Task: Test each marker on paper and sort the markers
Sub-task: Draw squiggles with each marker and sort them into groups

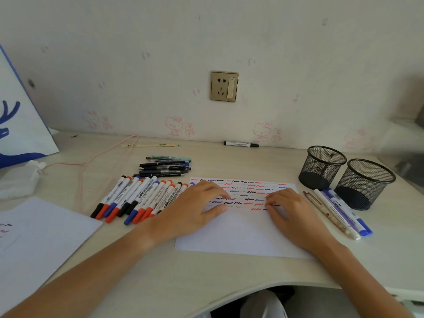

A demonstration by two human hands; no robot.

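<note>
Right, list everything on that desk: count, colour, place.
test sheet: one, white with red, blue and black squiggles, centre
whiteboard markers: about a dozen, red, blue, black caps, left of sheet
pens: small dark pile, behind markers
lone marker: one, black caps, by wall
mesh cups: two, black, right
sorted pens: about four, blue and white, before cups
second sheet: one, white, far left
left hand: resting on sheet
right hand: resting on sheet

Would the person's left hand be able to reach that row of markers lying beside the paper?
Probably yes. The left hand rests flat on the test paper, right next to the row of markers, even overlapping their near ends. Nothing lies between them.
</note>
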